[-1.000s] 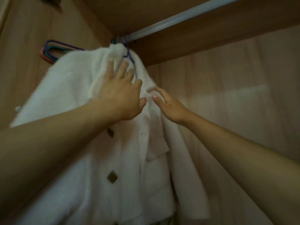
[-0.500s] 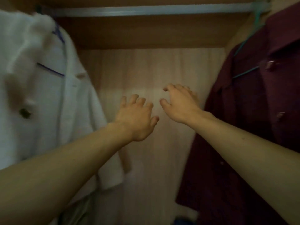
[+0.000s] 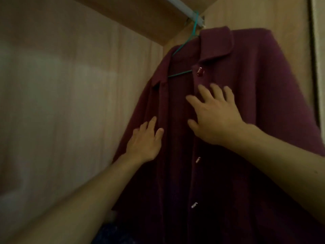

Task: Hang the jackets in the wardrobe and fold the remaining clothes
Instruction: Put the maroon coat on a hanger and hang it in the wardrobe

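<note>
Both our hands are flat and open: left hand [image 3: 146, 140] and right hand [image 3: 213, 117] touch the dark red jacket [image 3: 246, 138], already hung on its green hanger [image 3: 182, 44], upper right. Folding we cannot see.

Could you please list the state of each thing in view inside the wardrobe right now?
Jacket: hung on the hanger, front unbuttoned.
Hanger: hooked over the rail.
Rail: fixed under the shelf, carrying the hanger.
Left hand: open, fingers on the jacket's left front.
Right hand: open, fingers spread on the jacket's right front.

open space left of maroon jacket [image 3: 246, 138]; wardrobe wall [image 3: 255, 13] right.
</note>
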`<state>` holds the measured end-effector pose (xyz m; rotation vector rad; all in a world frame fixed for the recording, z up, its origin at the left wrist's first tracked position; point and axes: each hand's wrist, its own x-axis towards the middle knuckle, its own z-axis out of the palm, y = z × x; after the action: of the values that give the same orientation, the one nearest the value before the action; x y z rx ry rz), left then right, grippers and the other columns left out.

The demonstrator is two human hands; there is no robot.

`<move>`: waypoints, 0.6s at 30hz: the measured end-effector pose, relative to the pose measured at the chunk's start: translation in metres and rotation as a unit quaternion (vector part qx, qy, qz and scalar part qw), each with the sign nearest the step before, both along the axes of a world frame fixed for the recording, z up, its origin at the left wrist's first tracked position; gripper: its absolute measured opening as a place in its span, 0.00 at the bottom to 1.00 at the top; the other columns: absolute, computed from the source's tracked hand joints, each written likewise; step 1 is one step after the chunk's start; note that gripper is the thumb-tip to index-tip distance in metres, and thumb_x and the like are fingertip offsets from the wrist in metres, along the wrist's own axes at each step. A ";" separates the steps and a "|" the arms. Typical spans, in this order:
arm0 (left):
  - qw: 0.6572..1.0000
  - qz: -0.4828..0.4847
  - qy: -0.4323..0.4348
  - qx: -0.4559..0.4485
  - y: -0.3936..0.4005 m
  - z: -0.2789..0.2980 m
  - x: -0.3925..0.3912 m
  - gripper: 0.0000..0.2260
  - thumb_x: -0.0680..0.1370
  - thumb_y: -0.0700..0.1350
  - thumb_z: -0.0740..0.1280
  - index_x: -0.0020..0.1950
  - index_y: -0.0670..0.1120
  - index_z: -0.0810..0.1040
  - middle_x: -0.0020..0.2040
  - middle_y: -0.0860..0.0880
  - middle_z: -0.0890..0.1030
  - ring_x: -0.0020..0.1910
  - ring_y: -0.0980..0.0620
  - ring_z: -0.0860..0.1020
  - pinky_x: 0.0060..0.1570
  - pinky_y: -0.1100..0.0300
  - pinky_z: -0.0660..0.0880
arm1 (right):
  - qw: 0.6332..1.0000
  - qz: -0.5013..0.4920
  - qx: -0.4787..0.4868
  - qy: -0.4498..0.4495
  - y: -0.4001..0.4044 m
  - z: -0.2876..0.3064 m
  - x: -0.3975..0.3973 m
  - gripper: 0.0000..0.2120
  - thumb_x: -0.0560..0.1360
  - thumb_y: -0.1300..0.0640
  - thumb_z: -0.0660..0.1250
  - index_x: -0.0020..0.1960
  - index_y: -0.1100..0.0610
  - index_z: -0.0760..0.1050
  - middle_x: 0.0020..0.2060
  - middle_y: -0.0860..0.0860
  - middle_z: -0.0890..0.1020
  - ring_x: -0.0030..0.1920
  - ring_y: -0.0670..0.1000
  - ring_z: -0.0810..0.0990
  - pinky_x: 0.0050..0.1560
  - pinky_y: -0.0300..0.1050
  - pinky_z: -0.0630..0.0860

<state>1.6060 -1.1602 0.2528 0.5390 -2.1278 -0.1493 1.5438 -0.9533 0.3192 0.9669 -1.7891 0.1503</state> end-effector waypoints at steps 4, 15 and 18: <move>0.985 -0.103 0.001 0.136 -0.001 -0.078 -0.051 0.30 0.82 0.63 0.48 0.81 0.53 0.49 0.80 0.47 0.60 0.77 0.43 0.62 0.75 0.45 0.60 | 0.993 -0.080 0.073 -0.050 0.020 -0.062 -0.025 0.35 0.77 0.37 0.57 0.79 0.48 0.51 0.79 0.57 0.53 0.79 0.62 0.46 0.76 0.63 0.42; 0.899 -0.296 -0.135 0.292 0.036 -0.194 -0.074 0.29 0.82 0.64 0.43 0.81 0.53 0.50 0.81 0.55 0.50 0.78 0.58 0.51 0.77 0.59 0.45 | 0.953 -0.172 0.222 -0.117 0.075 -0.170 -0.031 0.32 0.80 0.40 0.56 0.79 0.52 0.54 0.80 0.57 0.39 0.78 0.59 0.32 0.76 0.61 0.36; 0.875 -0.301 -0.140 0.353 0.041 -0.199 -0.057 0.33 0.80 0.68 0.45 0.81 0.52 0.55 0.80 0.54 0.57 0.78 0.57 0.57 0.79 0.53 0.50 | 0.950 -0.164 0.228 -0.136 0.089 -0.177 -0.022 0.32 0.79 0.41 0.57 0.79 0.52 0.55 0.80 0.56 0.41 0.78 0.60 0.34 0.77 0.59 0.39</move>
<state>1.5494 -1.1188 0.0536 0.2828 -2.4354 -1.3083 1.5222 -0.8647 0.1423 0.9814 -2.2713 -0.3739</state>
